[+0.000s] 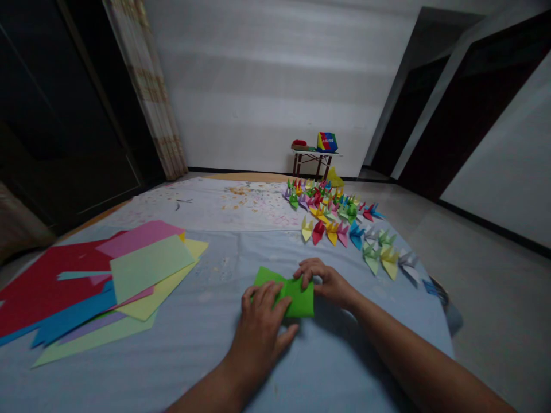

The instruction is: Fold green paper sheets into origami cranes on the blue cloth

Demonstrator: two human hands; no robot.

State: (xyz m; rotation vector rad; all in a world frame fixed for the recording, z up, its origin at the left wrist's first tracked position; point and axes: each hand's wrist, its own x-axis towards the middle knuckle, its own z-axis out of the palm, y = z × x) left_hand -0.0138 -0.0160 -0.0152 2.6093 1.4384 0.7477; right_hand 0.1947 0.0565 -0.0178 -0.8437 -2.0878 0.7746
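Observation:
A bright green sheet of origami paper (287,292), folded into a pinched bow-like shape, lies on a pale blue cloth (361,344). My left hand (260,332) presses down on its left half, fingers spread over the paper. My right hand (325,281) rests on the upper right part, with its fingers curled over the fold. The paper's middle is partly hidden under my fingers.
A loose pile of coloured paper sheets (99,287) lies to the left. Several folded paper cranes (331,229) stand in rows ahead and to the right. Farther back are a speckled white sheet (215,206) and a low table (314,154) holding a coloured box (327,142).

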